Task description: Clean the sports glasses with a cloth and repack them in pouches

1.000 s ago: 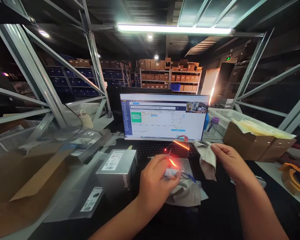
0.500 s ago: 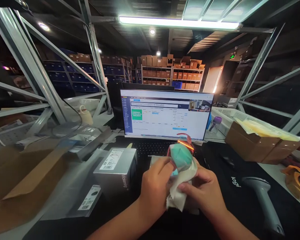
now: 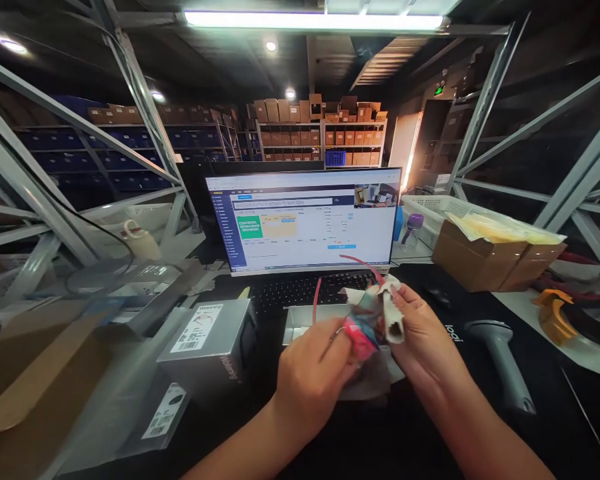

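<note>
My left hand [image 3: 310, 370] is closed on a blurred pink-and-blue piece [image 3: 363, 339], fingers bent around its left side. Whitish, zigzag-edged wrapping cloth [image 3: 394, 319], rolled and crumpled, is pinched in my right hand [image 3: 423, 327]. Between the hands the two materials meet, and motion blur hides the detail there. A thin red strap [image 3: 363, 262] curves up above my right hand, and another red strip [image 3: 317, 300] stands above my left hand. Behind and below them lies an open whitish box [image 3: 296, 323], partly covered by my hands.
A grey labelled box [image 3: 205, 347] stands left, beside a bagged labelled item [image 3: 163, 413] and an open cardboard box [image 3: 40, 373]. A keyboard [image 3: 285, 293] and monitor [image 3: 305, 220] are ahead. Right are a barcode scanner [image 3: 505, 367], mouse [image 3: 437, 295], tape dispenser [image 3: 555, 313] and carton [image 3: 480, 257].
The teal face of the wrapped bundle has turned away; pink-and-blue material now shows at my left hand. My hands have moved apart somewhat, and the view has swung right.
</note>
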